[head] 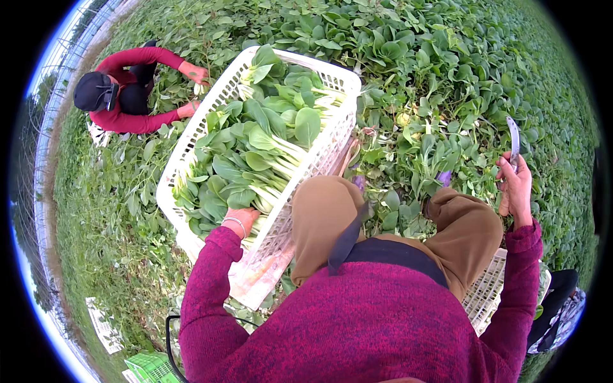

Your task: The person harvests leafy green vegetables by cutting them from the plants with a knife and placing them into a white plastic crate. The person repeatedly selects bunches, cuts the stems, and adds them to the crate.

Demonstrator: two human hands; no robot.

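A white plastic crate (pixel 357 88) with slotted walls stands to my front left, filled with bok choy (pixel 268 143) whose pale stalks mostly point right. My left hand (pixel 242 221), with a bracelet at the wrist, reaches into the crate's near end among the heads. Leaves and stalks hide its fingertips, so its grip does not show. Out to the right, my right hand (pixel 517 184) holds a harvesting knife (pixel 514 136) by its handle, the curved blade pointing up and away from me.
Growing bok choy (pixel 392 40) covers the ground ahead. Across the crate crouches a person in red (pixel 129 95), hands among the plants. Another person (pixel 558 306) is partly visible at lower right, near a second pale crate (pixel 486 292). A green crate (pixel 153 367) lies at lower left.
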